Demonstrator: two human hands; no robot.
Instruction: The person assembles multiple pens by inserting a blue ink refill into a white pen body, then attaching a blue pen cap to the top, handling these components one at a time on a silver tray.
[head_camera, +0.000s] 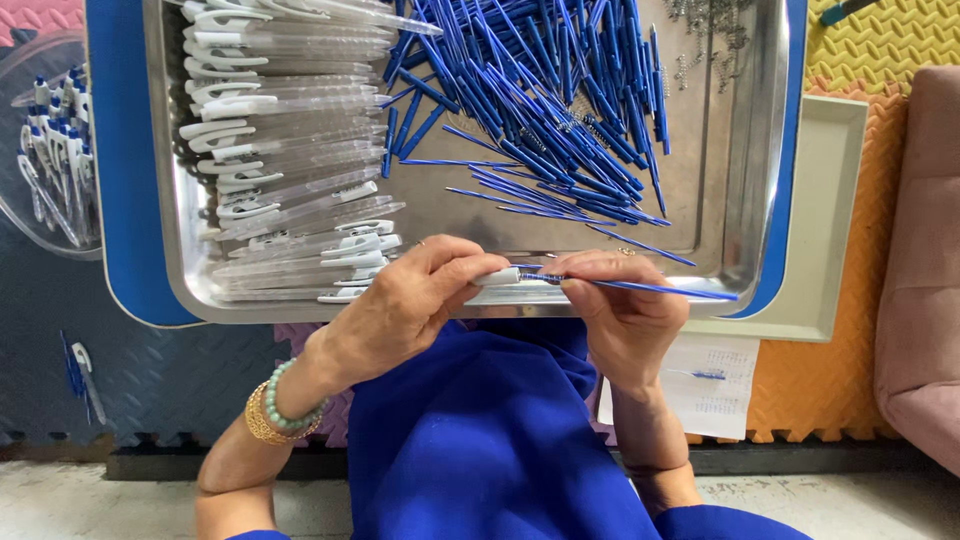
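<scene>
— What took up most of the view?

— A wide, shallow steel tray (722, 180) resting on a blue-rimmed board (125, 190), which lay across the lap of a person in a blue garment (480, 440). Around it the floor was covered in foam mats, yellow (890, 45) at far right and orange (820, 380) below that.

— And inside the tray?

— On the left, a stacked row of clear plastic pen barrels with white clips (290, 150). Right of those, toward the far side, a loose heap of thin blue ink refills (555, 100). A scatter of small metal springs (715, 30) lay at the far right corner.

— Any packaging or paper?

— A pale, empty rectangular tray (830, 220) stuck out at the right from under the board, and a white printed slip of paper (715, 390) lay below it, near the right wrist. At far left a round clear container of finished blue-and-white pens (50, 150) sat on a dark mat.

— The hands?

— Close together at the tray's near edge. The left hand (410, 300), with a gold and a green beaded bracelet on the wrist, was pinched around the white end of a pen barrel (497, 276). The right hand (625, 310) gripped one blue refill (660, 288) between its fingertips, the refill's end meeting the barrel and its length pointing right.
</scene>
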